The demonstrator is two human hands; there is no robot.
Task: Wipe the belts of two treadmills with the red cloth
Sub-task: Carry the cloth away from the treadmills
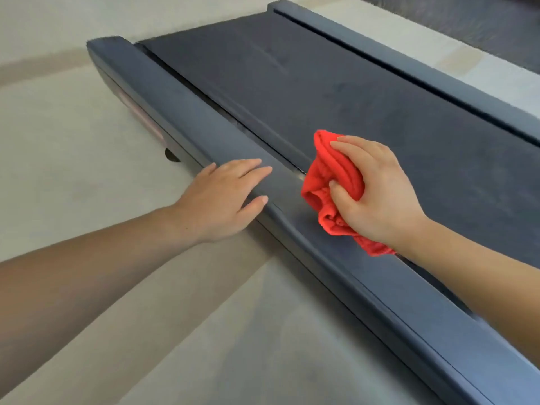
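A dark treadmill belt (336, 92) runs diagonally from the upper left to the right edge of the view. My right hand (377, 191) grips a bunched red cloth (330, 182) and presses it down at the belt's near edge, where the belt meets the near side rail (181, 112). My left hand (225, 197) lies flat on that grey-blue rail, fingers straight, just left of the cloth. Part of the cloth is hidden under my right palm. Only one treadmill is clearly in view.
The far side rail (409, 71) borders the belt on the other side. Pale floor (73, 171) surrounds the treadmill on the left and near side. A dark blurred surface (482, 21) shows at the top right corner.
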